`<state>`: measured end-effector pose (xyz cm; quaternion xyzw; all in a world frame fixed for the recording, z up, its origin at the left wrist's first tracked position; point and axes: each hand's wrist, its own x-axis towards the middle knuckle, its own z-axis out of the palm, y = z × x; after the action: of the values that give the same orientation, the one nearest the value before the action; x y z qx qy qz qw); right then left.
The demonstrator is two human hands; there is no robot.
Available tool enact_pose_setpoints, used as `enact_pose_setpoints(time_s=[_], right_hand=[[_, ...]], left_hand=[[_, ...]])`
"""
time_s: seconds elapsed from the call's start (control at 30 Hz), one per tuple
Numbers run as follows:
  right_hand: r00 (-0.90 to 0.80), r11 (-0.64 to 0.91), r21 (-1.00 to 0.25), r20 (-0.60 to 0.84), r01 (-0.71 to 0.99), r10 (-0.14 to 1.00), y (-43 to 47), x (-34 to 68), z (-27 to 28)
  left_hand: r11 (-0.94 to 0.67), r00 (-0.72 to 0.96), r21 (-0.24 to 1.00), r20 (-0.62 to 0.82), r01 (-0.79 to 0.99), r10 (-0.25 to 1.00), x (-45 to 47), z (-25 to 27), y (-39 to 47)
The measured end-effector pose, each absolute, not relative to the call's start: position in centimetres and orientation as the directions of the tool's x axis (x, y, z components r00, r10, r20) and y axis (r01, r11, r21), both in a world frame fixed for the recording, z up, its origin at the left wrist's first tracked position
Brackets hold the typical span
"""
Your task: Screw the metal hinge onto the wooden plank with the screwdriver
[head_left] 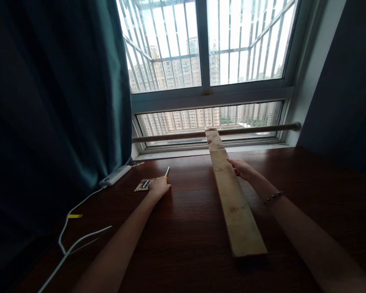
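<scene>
A long wooden plank (233,199) lies lengthwise in front of me, its far end reaching the rail by the window. My right hand (243,169) grips the plank's right edge toward the far end, thumb on top and the other fingers partly hidden. My left hand (159,186) rests low over the table, closed around what looks like a screwdriver (167,171). Only its thin pale shaft and a bit of orange-yellow show past the fingers. Just left of that hand, partly covered by it, is a small flat card or packet (144,184) with dark and light pieces on it.
The dark reddish-brown wooden tabletop (183,228) runs up to the window sill. A white power strip (115,176) sits by the blue curtain (110,101), with a white cable (79,201) trailing toward me. A horizontal rail (256,130) crosses before the barred window.
</scene>
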<state>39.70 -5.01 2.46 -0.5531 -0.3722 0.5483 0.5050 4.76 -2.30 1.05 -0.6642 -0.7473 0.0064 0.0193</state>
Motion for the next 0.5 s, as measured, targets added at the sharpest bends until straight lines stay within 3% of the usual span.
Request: enact_pose_setpoints(time_s=[0.13, 0.23, 0.3, 0.37, 0.43, 0.5], right_hand=[[0.085, -0.212, -0.963, -0.228, -0.164, 0.97, -5.0, 39.6, 2.3], [0.038, -0.206, -0.959, -0.217, -0.193, 0.975, -5.1, 39.7, 2.3], [0.029, -0.204, -0.958, -0.214, -0.203, 0.976, -5.1, 39.8, 2.3], [0.04, -0.209, -0.957, -0.221, -0.201, 0.974, -5.1, 40.0, 2.2], [0.052, -0.215, -0.957, -0.229, -0.195, 0.972, -5.1, 40.1, 2.1], [0.048, -0.215, -0.958, -0.228, -0.192, 0.973, -5.0, 40.1, 2.0]], left_hand=[[0.146, -0.139, -0.041, 0.15, 0.988, 0.979, 5.5, 1.5, -3.1], [-0.009, -0.008, 0.044, 0.37, 0.999, 0.929, 7.2, 2.3, -4.3], [-0.229, 0.117, 0.206, 0.447, 0.951, 0.887, 9.0, 2.7, -5.3], [-0.371, 0.165, 0.468, 0.424, 0.802, 0.891, 11.1, 2.8, -6.4], [-0.315, 0.149, 0.763, 0.281, 0.564, 0.948, 13.6, 2.5, -7.3], [-0.076, 0.12, 0.973, 0.05, 0.217, 0.992, 16.0, 2.0, -8.0]])
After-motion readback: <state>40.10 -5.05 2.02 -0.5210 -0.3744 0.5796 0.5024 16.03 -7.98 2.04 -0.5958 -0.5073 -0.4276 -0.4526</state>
